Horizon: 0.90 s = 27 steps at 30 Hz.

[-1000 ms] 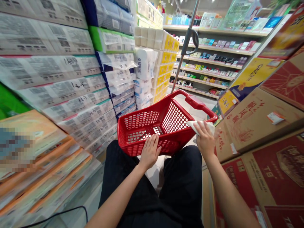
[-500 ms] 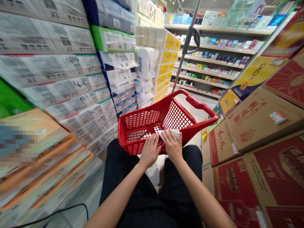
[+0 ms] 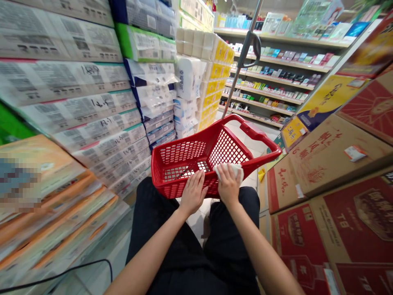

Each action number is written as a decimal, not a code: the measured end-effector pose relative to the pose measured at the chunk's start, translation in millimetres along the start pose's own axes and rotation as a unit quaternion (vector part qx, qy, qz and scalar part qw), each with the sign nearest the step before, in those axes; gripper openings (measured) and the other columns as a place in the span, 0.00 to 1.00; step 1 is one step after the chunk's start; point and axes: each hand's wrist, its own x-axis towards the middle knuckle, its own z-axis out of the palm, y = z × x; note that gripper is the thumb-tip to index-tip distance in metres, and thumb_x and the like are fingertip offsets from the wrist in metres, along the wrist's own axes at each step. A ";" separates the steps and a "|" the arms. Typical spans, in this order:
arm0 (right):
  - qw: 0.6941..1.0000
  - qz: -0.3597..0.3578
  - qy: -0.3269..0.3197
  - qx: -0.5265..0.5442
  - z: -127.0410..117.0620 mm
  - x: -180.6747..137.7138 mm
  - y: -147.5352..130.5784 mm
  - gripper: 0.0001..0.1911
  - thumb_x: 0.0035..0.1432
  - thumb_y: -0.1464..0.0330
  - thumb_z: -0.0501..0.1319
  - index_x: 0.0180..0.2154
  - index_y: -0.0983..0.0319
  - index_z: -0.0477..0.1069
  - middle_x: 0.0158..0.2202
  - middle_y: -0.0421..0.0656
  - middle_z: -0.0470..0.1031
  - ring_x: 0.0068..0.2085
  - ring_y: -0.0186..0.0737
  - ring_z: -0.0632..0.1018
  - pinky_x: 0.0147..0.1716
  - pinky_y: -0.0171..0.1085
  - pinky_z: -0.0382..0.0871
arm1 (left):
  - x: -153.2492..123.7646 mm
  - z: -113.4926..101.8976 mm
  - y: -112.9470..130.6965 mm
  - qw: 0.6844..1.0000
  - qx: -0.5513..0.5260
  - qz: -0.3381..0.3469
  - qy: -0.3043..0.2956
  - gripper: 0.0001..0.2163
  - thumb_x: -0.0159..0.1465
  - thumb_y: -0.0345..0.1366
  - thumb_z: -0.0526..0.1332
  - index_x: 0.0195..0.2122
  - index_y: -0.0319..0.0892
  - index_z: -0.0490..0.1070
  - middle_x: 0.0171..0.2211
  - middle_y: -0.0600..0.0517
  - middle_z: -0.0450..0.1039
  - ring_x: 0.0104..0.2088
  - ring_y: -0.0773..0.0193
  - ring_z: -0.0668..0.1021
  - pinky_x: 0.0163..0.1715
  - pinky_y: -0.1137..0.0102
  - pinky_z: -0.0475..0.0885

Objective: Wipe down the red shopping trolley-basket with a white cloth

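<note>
A red plastic shopping basket rests tilted on my lap, its open top facing me and its handle bar at the far right. My left hand grips the basket's near rim, fingers curled over the edge. My right hand presses a crumpled white cloth against the same rim, just right of the left hand. The basket is empty inside.
Stacked packs of tissue and toilet paper wall the left side. Cardboard boxes pile up on the right. A metal pole with a grey hook stands behind the basket. Shelves of small goods line the far wall.
My right hand with the cloth slid from the basket's right corner along the rim toward the left hand, then shifted slightly right again. The left hand kept its grip.
</note>
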 end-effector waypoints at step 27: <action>0.996 -0.038 -0.002 0.085 18.9 -9.6 -43.6 0.24 0.64 0.72 0.50 0.60 0.58 0.64 0.60 0.45 0.69 0.65 0.42 0.64 0.68 0.52 0.32 | 0.1 -4.1 -1.4 1.000 -0.008 0.013 -0.001 0.26 0.71 0.36 0.44 0.69 0.36 0.43 0.67 0.43 0.54 0.68 0.56 0.57 0.66 0.56 0.54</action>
